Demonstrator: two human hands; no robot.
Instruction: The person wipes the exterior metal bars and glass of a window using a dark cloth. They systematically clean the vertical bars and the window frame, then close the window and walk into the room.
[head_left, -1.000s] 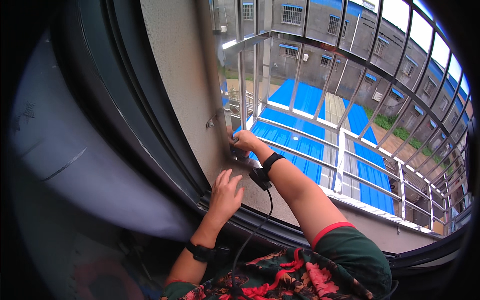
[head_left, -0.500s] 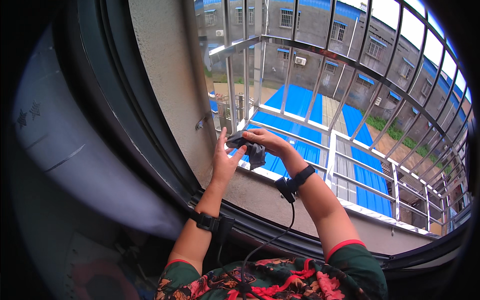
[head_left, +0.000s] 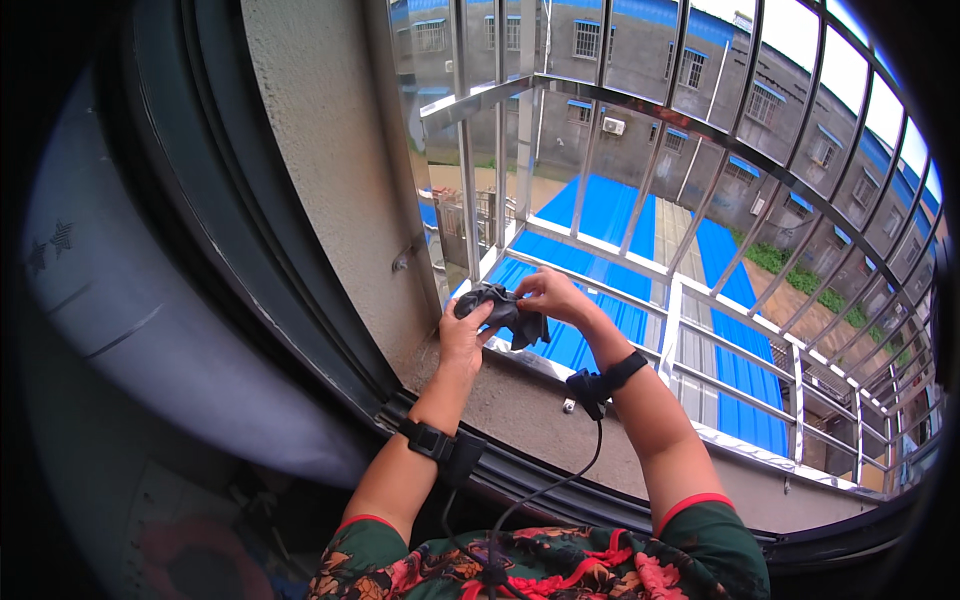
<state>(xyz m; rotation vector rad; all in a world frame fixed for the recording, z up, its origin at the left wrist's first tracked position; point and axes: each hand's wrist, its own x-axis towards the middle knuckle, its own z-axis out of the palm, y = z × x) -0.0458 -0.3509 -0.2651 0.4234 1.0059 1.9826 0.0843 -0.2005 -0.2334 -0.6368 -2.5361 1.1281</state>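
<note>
A crumpled dark grey cloth is stretched between my two hands, just inside the metal bars of the window cage. My left hand grips its left side, thumb over the top and fingers underneath. With thumb and fingertips my right hand pinches its upper right part. A loose fold dangles below the right fingers. Each wrist wears a black strap with a small box, and a black cable runs down from the boxes to my chest.
The shiny cage of bars encloses the space beyond the sill. A rough wall with a small metal bracket rises at the left. The dark window frame and a pale curtain stand nearer me. Blue roofing lies below outside.
Both hands and the cloth have shifted slightly right and down in the picture. My left fingers, partly stretched before, have closed round the cloth, and my right hand now pinches it.
</note>
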